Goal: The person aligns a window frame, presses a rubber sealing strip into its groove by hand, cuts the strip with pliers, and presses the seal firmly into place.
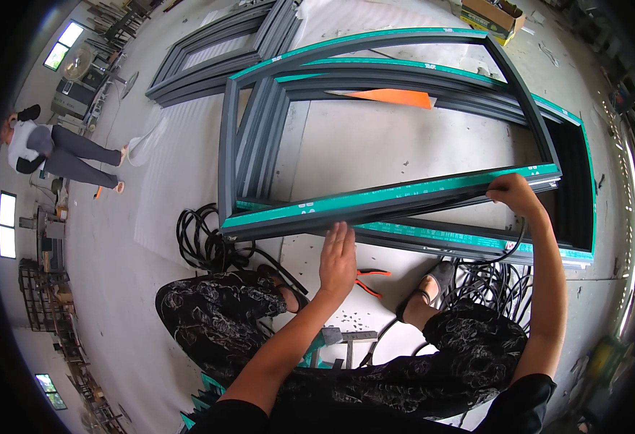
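Looks like a rubber gasket is going into the groove of a grey window frame (397,197), the kind with green protective film along the top edge, lying on the floor on top of a few more frames. The person sits right up against it with knees either side. The left hand (338,259) is flat, fingers straight and together, palm pressed on the near rail around its middle; it grips nothing, just steadies or presses. The right hand (514,194) is out at the far right end of the same rail, fingers curled down over the edge, and I'd say it's pinching the black rubber strip (514,242) that trails off under the wrist to the loose coil (492,288) by the right foot, though the actual pinch is hidden. My read: the seating is mid-run, near the corner. The next bit needs the strip fed without twisting and thumbed firmly into the channel, with enough slack pulled from the coil first. Orange-handled pliers (370,279) lie on the floor between the feet, another black coil (203,242) sits left, and someone else is on the floor far off to the left.
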The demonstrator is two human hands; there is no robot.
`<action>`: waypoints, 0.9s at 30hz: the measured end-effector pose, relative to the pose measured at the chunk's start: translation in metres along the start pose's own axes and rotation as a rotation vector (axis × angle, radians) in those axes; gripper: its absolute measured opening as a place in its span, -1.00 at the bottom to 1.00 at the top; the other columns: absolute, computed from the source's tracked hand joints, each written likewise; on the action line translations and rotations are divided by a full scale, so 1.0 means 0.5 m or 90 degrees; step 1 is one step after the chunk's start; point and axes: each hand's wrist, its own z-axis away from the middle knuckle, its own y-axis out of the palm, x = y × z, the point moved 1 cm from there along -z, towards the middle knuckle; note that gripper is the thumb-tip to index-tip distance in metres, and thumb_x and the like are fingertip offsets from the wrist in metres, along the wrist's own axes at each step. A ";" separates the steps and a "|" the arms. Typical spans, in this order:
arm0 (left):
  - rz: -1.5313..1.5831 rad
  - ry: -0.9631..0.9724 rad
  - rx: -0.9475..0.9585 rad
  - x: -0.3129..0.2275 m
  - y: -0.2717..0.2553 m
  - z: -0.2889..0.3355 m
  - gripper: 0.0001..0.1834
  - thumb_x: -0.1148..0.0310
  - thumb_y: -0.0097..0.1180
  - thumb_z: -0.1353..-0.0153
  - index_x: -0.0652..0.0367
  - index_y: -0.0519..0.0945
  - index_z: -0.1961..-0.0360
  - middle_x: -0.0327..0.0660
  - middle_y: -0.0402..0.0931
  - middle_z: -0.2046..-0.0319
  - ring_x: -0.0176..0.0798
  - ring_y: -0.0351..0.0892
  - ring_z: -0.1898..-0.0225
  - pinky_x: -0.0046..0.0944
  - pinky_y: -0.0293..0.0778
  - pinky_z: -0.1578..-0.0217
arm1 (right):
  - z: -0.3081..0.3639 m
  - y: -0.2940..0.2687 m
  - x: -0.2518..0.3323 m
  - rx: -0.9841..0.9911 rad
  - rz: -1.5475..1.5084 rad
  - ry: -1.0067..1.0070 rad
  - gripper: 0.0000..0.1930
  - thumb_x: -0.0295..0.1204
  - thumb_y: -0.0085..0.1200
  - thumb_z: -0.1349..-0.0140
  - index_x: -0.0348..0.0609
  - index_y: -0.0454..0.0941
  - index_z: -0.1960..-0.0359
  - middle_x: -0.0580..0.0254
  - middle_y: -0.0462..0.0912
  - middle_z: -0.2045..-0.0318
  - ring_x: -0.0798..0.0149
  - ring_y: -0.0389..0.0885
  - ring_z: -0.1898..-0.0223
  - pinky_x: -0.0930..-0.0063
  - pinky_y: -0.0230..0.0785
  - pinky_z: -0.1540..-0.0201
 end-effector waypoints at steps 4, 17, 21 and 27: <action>0.022 0.005 -0.013 -0.032 0.007 -0.021 -0.73 0.57 -0.08 -0.11 0.39 0.49 0.14 0.05 0.39 -0.01 0.01 0.32 -0.11 -0.11 0.23 -0.14 | 0.001 0.006 0.002 0.010 -0.003 -0.020 -0.87 -0.51 0.15 0.05 -0.32 0.58 0.46 0.17 0.57 0.60 0.35 0.52 0.55 0.51 0.35 0.41; 0.092 0.036 -0.017 -0.067 0.024 -0.054 -0.76 0.58 -0.07 -0.08 0.37 0.48 0.19 0.06 0.45 0.06 0.03 0.38 -0.06 -0.10 0.25 -0.12 | 0.018 0.035 0.014 -0.037 0.236 -0.028 -0.86 -0.40 0.15 0.11 -0.13 0.60 0.48 0.10 0.60 0.50 0.05 0.55 0.41 0.30 0.38 0.33; 0.104 0.047 0.013 -0.057 0.033 -0.049 -0.77 0.58 -0.09 -0.07 0.37 0.47 0.21 0.05 0.46 0.06 0.02 0.39 -0.05 -0.12 0.26 -0.11 | 0.019 0.050 -0.006 -0.066 0.293 -0.037 -0.90 -0.39 0.14 0.11 -0.09 0.58 0.53 0.12 0.58 0.53 0.05 0.55 0.40 0.25 0.38 0.34; 0.147 0.053 0.002 -0.115 0.034 -0.081 -0.78 0.55 -0.08 -0.10 0.41 0.45 0.21 0.15 0.45 0.10 0.11 0.40 -0.01 -0.06 0.27 -0.09 | 0.018 0.063 -0.029 -0.098 0.327 -0.074 -0.90 -0.37 0.14 0.09 -0.09 0.57 0.54 0.11 0.57 0.55 0.04 0.54 0.42 0.22 0.39 0.35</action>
